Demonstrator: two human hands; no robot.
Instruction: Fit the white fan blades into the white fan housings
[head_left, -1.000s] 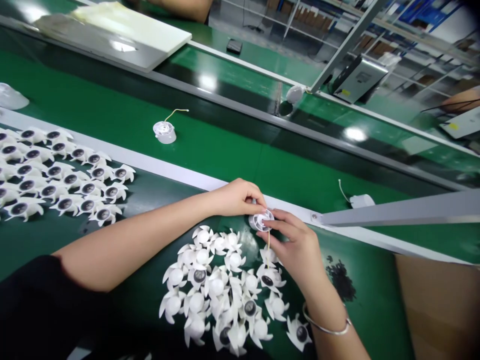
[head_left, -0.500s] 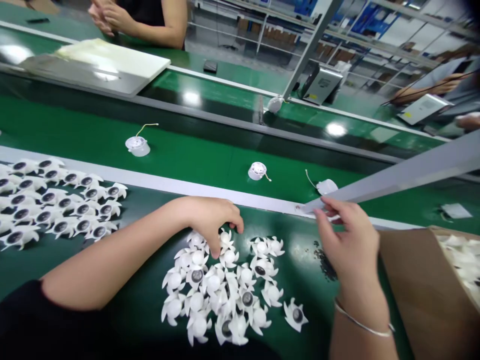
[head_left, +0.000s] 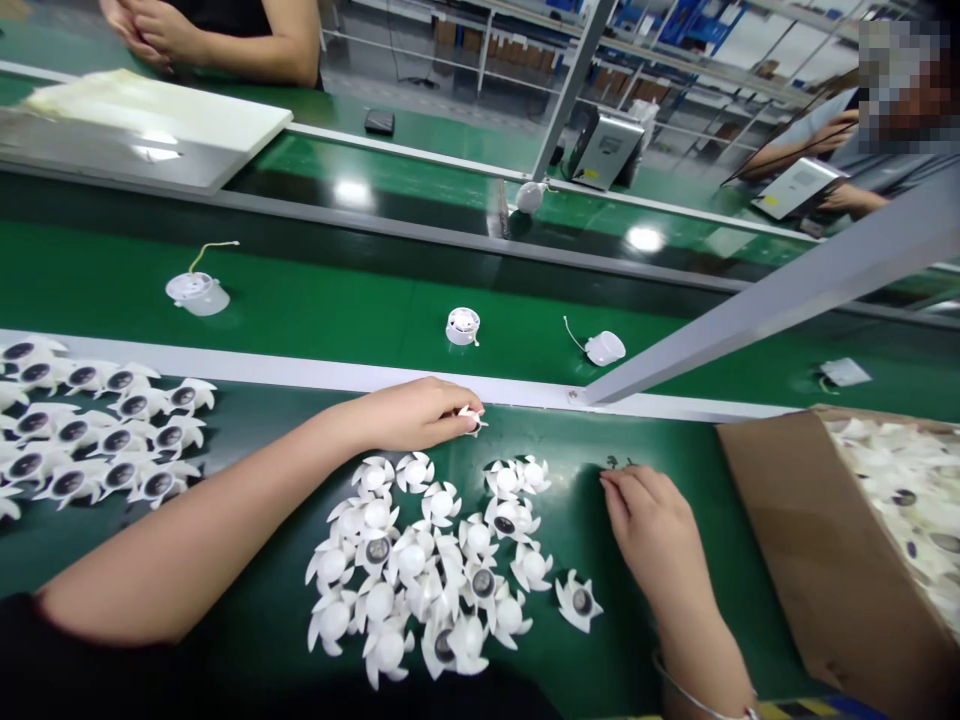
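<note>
My left hand (head_left: 416,415) grips a small white fan blade wheel (head_left: 471,421) between thumb and fingers, just above the green table by the white rail. Below it lies a loose heap of white fan blade wheels (head_left: 411,560), several with a dark round hub facing up. One single blade wheel (head_left: 578,602) sits apart on the right. My right hand (head_left: 651,525) is lowered to the tabletop, fingertips pinched together at some tiny black pieces (head_left: 616,462). Whatever lies between those fingertips is too small to make out, and the hand covers part of the black pieces.
Rows of blade wheels (head_left: 120,440) stand at left; a cardboard box (head_left: 780,530) full of white parts is at right. White motor housings (head_left: 463,326) with wires rest on the green belt. A slanted metal post (head_left: 720,330) rises beyond my right hand. Two other people are across the line.
My left hand has picked a blade wheel from the heap's far edge and lifted it. My right hand has come down to the black pieces. The view has shifted to the right.
</note>
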